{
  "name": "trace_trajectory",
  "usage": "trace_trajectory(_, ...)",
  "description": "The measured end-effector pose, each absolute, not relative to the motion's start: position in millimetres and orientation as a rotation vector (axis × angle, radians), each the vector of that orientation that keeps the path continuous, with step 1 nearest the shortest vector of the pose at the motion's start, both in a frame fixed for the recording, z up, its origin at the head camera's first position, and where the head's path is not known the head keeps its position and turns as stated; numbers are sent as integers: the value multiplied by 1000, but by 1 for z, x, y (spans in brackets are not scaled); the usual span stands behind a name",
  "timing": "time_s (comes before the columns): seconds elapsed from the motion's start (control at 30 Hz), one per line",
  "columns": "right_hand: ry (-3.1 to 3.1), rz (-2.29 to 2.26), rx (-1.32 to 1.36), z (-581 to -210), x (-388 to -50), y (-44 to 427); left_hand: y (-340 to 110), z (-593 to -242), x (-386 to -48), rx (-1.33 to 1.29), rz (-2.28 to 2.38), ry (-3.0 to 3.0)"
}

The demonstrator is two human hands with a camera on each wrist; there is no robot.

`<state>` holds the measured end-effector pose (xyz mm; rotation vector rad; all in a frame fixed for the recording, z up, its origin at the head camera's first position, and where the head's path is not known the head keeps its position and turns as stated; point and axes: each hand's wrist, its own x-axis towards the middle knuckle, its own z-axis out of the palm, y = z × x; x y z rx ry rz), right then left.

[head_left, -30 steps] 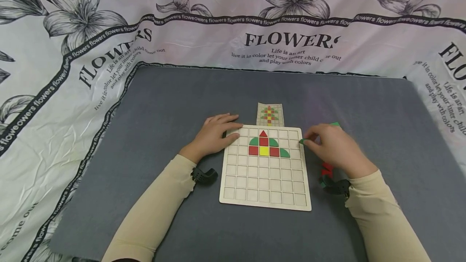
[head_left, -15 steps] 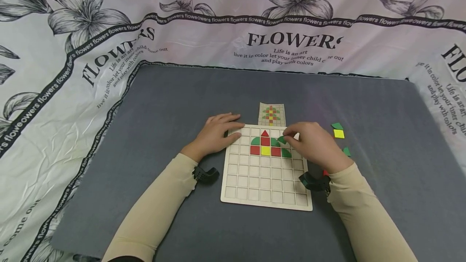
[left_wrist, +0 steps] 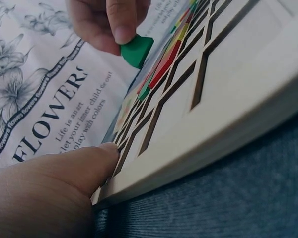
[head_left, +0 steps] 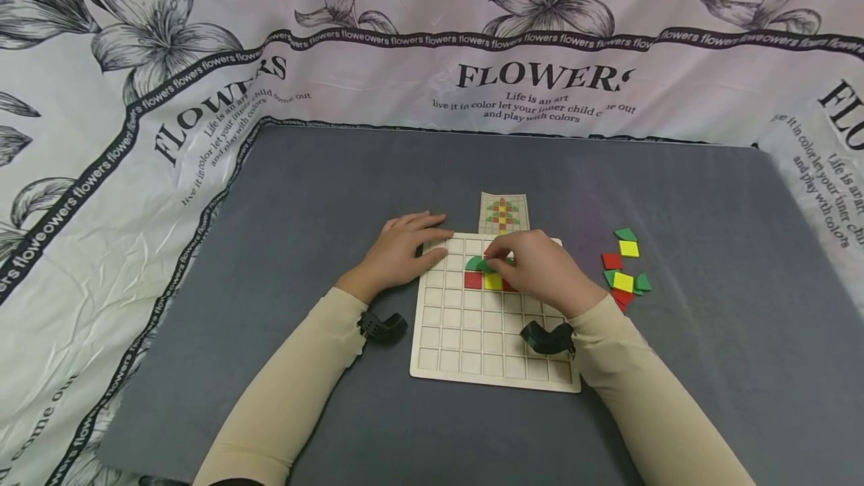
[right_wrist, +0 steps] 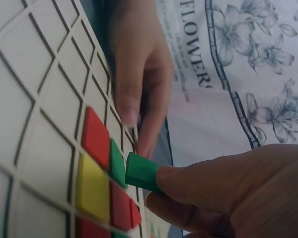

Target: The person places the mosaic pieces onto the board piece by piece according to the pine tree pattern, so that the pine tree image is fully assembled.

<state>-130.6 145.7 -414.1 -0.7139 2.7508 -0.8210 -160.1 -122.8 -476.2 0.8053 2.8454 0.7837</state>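
My right hand (head_left: 543,270) pinches a green piece with a curved edge (right_wrist: 141,171) between thumb and finger, held over the wooden grid board (head_left: 466,361). In the right wrist view it hangs just above the laid pieces: a red square (right_wrist: 96,139), a yellow square (right_wrist: 93,191) and a green piece (right_wrist: 117,162). The head view shows my right fingers covering part of the pattern. My left hand (head_left: 400,252) rests on the board's upper left edge, fingers extended; its thumb (left_wrist: 84,168) lies on the rim in the left wrist view.
A small pattern card (head_left: 503,213) lies behind the board, its lower part hidden. Several loose red, green and yellow pieces (head_left: 622,282) lie right of the board on the grey table (head_left: 351,171). Flower-printed cloth (head_left: 378,88) surrounds the far and left table edges.
My right hand has carried the green piece leftward from beside the board to above the pattern, uncovering the loose pieces at the right. My left hand has stayed on the board's edge.
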Motion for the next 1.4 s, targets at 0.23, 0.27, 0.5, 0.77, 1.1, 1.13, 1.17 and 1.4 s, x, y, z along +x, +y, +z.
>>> trace_trajectory(0.23,2753,-801,-811,-418,-134,131,-122,-477,-163,807,774,2854)
trace_trajectory(0.27,2758,-792,-825,-418,-134,129,-122,-477,-162,808,777,2852)
trace_trajectory(0.5,2720,-759,-909,-421,-134,112,-122,-480,-160,810,795,2858)
trace_trajectory(0.77,2709,-662,-978,-424,-131,103,-123,-480,-160,812,783,2864)
trace_trajectory(1.1,2718,-634,-1017,-426,-129,102,-122,-477,-160,832,774,2868)
trace_trajectory(1.13,2716,-635,-1017,-426,-129,101,-123,-478,-160,830,775,2867)
trace_trajectory(1.17,2716,-635,-1018,-426,-128,101,-123,-478,-160,828,779,2867)
trace_trajectory(1.4,2754,-632,-1037,-431,-126,100,-123,-479,-161,820,790,2862)
